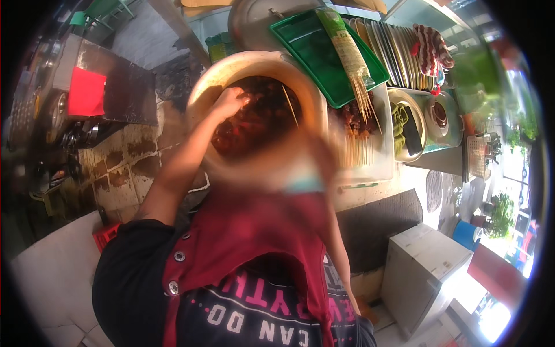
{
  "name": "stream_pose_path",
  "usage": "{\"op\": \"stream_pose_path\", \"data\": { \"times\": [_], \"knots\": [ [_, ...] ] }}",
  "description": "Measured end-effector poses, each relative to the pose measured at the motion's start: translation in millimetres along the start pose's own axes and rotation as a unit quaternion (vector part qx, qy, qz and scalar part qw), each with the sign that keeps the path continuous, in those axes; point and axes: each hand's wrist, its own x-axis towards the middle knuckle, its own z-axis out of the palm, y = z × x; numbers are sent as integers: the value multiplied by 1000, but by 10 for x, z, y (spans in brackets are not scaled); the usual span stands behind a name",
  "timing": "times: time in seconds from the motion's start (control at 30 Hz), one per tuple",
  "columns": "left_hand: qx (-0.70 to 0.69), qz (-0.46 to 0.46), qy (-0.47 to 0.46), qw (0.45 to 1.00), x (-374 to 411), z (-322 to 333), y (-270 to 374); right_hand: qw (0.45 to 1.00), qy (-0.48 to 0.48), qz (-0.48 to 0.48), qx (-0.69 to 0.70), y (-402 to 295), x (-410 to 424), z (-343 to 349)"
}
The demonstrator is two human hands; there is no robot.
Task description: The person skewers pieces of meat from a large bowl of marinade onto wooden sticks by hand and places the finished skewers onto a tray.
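A large round basin (203, 78) holds dark, glossy pieces of meat (269, 93) in a reddish-brown sauce. My left hand (232, 102) reaches into it with bunched fingers, a shiny reddish lump at the fingertips. A thin bamboo skewer (289, 104) slants over the meat on the right side, its lower end running into a blurred patch. By the basin's near right rim, my right hand (320, 154) is a dark blur, so its grip on the skewer cannot be made out. Right of the basin, a pale tray (381, 167) contains several skewers threaded with meat (357, 123).
An opened pack of bamboo skewers (347, 52) lies across a green tray (299, 41). Beyond are a row of plates (390, 52), a striped cloth (427, 52) and a bowl with a green cloth (399, 126) and a dark phone-like object (412, 132). A white cabinet (427, 264) stands behind right.
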Motion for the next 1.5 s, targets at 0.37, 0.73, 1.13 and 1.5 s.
{"op": "stream_pose_path", "data": {
  "times": [0.37,0.73,1.13,1.5],
  "knots": [
    [-640,-54,-173,747,-214,102,515,1000,-28,-6,-5,-213,-238,-78],
    [-598,-101,-105,788,-315,156,784,999,-20,1,-47,-206,-276,-82],
    [-546,-98,-48,830,-369,174,884,999,-19,-29,-37,-331,-329,-170],
    [-534,-96,-83,836,-441,134,923,995,-50,-35,-74,-236,-201,-334]
  ]
}}
